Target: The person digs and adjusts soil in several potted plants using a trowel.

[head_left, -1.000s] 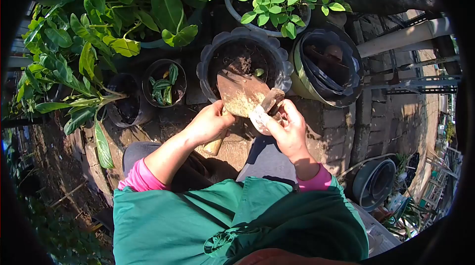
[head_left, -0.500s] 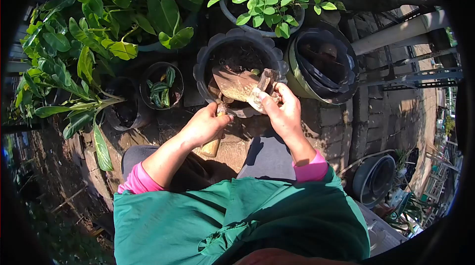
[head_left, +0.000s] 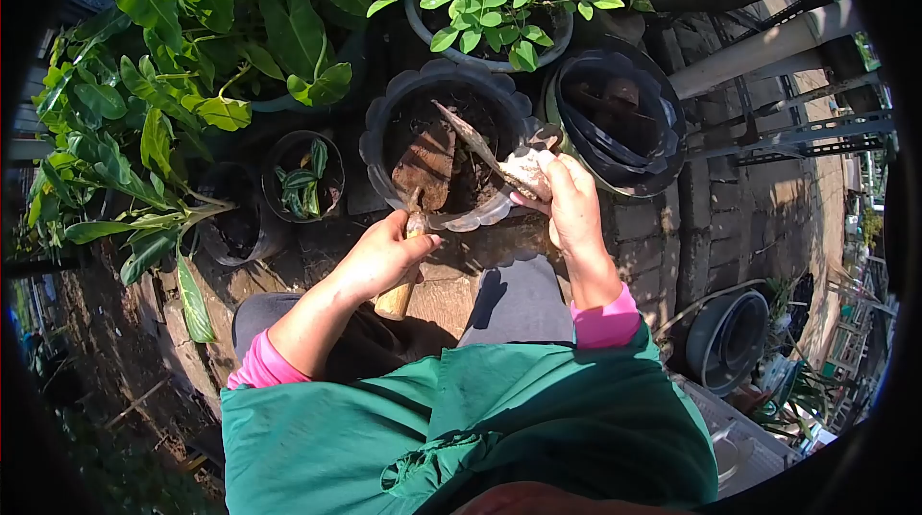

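My left hand [head_left: 386, 256] is closed round the wooden handle of a trowel [head_left: 424, 167], whose rusty blade lies over the dark soil in a scalloped black pot [head_left: 376, 161]. At the pot's right rim, my right hand [head_left: 572, 203] pinches a pale, crusty plant piece [head_left: 526, 169]. A long, flat, pointed part of it reaches up and left over the soil, apart from the trowel blade. What exactly this piece is, I cannot tell.
A small potted plant [head_left: 303, 179] and large leafy plants [head_left: 182, 92] stand left. Behind is a pot with a green shrub [head_left: 499, 11]. Stacked black pots [head_left: 663, 167] stand right, near metal bars [head_left: 797, 145]. More basins [head_left: 727, 342] lie lower right.
My right hand has moved right, carrying the pale piece away from the trowel blade and turning it. The rusty blade now shows more fully. The whole view has shifted slightly.
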Motion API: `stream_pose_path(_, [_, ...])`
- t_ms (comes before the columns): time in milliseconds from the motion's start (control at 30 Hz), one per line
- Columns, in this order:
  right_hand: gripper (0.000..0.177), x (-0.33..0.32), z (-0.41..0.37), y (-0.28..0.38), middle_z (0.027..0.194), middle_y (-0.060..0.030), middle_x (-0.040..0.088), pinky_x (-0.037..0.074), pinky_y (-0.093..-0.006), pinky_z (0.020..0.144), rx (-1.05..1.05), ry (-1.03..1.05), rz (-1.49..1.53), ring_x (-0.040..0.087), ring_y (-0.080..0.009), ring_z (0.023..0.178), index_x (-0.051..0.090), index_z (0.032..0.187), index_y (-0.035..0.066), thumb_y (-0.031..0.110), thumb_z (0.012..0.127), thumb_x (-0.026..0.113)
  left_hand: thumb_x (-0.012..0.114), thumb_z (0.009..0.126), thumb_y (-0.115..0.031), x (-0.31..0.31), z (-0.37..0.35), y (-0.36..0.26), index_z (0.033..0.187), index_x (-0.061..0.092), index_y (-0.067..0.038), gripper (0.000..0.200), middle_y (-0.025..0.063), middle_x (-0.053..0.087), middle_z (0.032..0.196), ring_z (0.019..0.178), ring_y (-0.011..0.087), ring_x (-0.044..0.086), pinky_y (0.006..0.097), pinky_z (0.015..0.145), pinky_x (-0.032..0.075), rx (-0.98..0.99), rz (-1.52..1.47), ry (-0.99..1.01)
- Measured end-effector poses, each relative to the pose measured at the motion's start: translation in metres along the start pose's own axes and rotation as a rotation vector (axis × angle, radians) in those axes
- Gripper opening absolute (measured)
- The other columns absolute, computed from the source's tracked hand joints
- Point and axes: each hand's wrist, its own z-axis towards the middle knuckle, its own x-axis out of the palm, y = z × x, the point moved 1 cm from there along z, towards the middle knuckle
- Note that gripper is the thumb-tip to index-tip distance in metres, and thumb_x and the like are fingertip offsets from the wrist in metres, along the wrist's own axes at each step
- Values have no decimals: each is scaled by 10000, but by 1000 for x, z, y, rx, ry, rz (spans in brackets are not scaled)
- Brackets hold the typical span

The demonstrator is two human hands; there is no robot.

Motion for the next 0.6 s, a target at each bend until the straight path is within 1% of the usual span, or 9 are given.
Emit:
stream_pose_path(67, [330, -4, 1, 2, 995, -95, 668, 591, -352, 694, 45, -33, 77, 664, -173, 868, 591, 1069, 5, 299, 945, 507, 647, 867, -209, -1, -8, -11, 983, 511, 38, 305, 68, 573, 750, 602, 147, 591, 302, 563, 500, -7, 12, -17])
stream_pose_path(233, [330, -13, 0, 0, 1016, -115, 665, 596, -394, 704, 44, -64, 139, 664, -197, 890, 591, 1075, -5, 286, 953, 496, 652, 860, -206, -6, -5, -7, 996, 521, 30, 302, 69, 586, 763, 612, 145, 590, 295, 558, 498, -11, 48, 29])
stream_pose_path(333, [342, -16, -3, 3, 1026, -132, 661, 598, -424, 704, 25, -79, 215, 663, -218, 907, 583, 1093, -19, 281, 958, 488, 656, 845, -222, -7, -6, -7, 1013, 527, 37, 334, 90, 598, 767, 642, 166, 594, 312, 588, 493, -21, 143, 8])
stream_pose_path(367, [351, -17, -3, 6, 1032, -140, 659, 600, -439, 699, 16, -76, 229, 663, -229, 915, 577, 1103, -26, 281, 961, 484, 656, 838, -238, -9, -4, -7, 1016, 531, 39, 352, 106, 604, 773, 661, 177, 596, 322, 608, 488, -1, 283, -30])
stream_pose_path(400, [335, -14, -8, 13, 1027, -128, 655, 577, -376, 762, -16, -47, 182, 655, -196, 911, 560, 1127, -46, 233, 950, 502, 656, 830, -254, -11, -3, -8, 1019, 535, 42, 371, 122, 609, 779, 679, 188, 598, 332, 628, 482, 19, 423, -66])
stream_pose_path(433, [335, -15, -10, 12, 1027, -128, 655, 577, -376, 762, -16, -50, 184, 655, -196, 911, 560, 1127, -46, 233, 950, 502, 656, 830, -254, -12, -2, -11, 1019, 535, 42, 371, 122, 609, 779, 679, 188, 598, 332, 628, 482, 19, 426, -64])
stream_pose_path(500, [240, -14, -14, 13, 1003, -95, 645, 519, -266, 780, -251, 45, -82, 620, -117, 881, 561, 1091, -53, 114, 919, 555, 656, 852, -206, -16, -5, -22, 944, 517, 6, 270, 32, 554, 715, 620, 102, 528, 283, 559, 447, 89, 576, -120])
stream_pose_path(533, [236, -12, -22, 24, 1007, -65, 631, 470, -229, 816, -208, 82, -151, 583, -84, 886, 561, 1085, -62, 77, 894, 578, 658, 849, -202, -20, -2, -18, 925, 517, 4, 261, 33, 555, 723, 608, 101, 507, 281, 560, 435, 94, 565, -131])
stream_pose_path(600, [261, -18, -29, 28, 1013, -65, 630, 476, -240, 816, -229, 82, -163, 586, -89, 893, 561, 1092, -63, 93, 885, 590, 657, 850, -200, -20, -2, -21, 930, 517, 3, 259, 31, 554, 722, 610, 98, 507, 278, 559, 435, 68, 513, -127])
